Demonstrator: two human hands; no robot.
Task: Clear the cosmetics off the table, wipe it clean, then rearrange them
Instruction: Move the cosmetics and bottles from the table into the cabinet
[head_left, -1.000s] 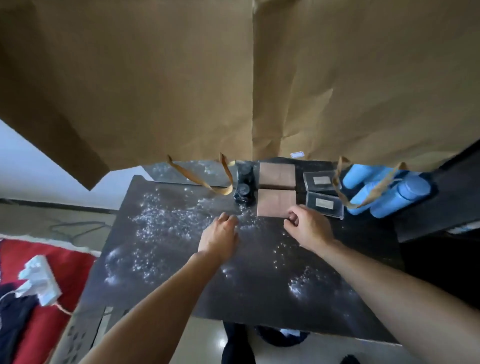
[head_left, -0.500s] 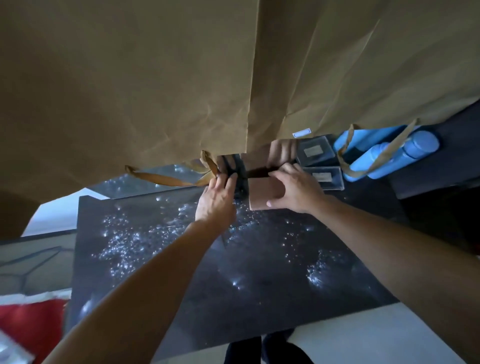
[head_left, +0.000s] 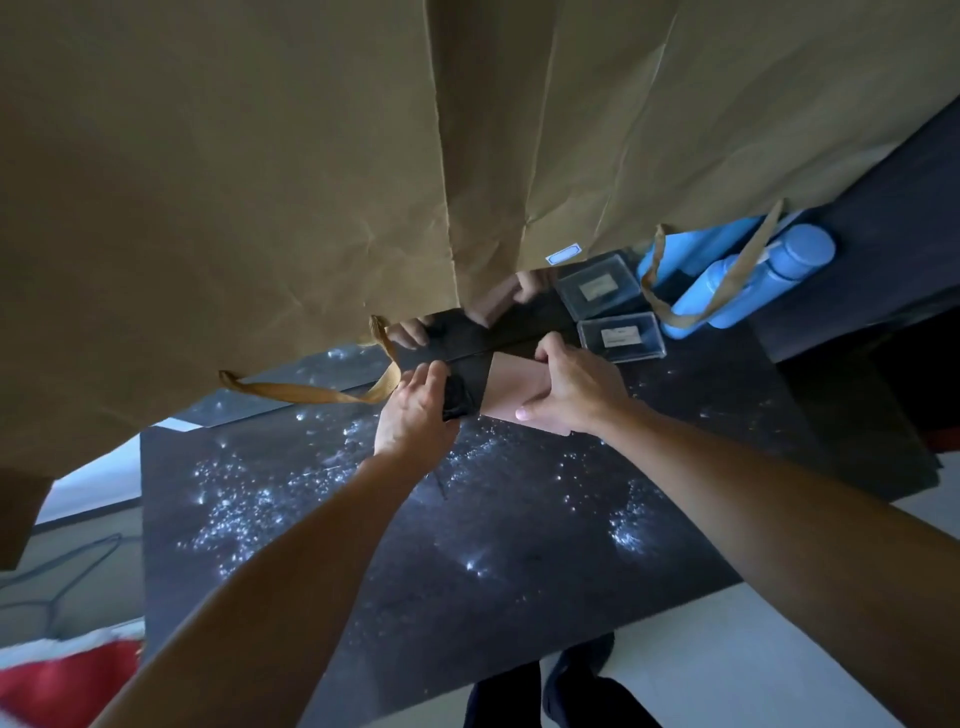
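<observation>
The left hand (head_left: 415, 410) was closed on a small black jar (head_left: 457, 397) and the right hand (head_left: 571, 387) was clamped on a pink box (head_left: 511, 389), thumb at its near edge and fingers over the far one. Both items sat at the back of the worktop (head_left: 519, 545), close beside each other, by a mirror (head_left: 498, 317) that showed the hands' reflections.

The big risk seemed to be the paper bag (head_left: 311, 182) hanging low over the back of the worktop: it hid much of the view, and its ribbon handle (head_left: 322, 395) drooped just beside the left hand, so a lift could snag it. The jar looked small and smooth and could slip or roll if dropped. Two clear cases (head_left: 621, 338) lay just right of the box and blue bottles (head_left: 748, 280) stood beyond, near enough that a careless sweep of the right arm might knock them.

The box looked flat, matte and rigid, easy to pinch. White specks were scattered over the dark worktop, not yet wiped.
</observation>
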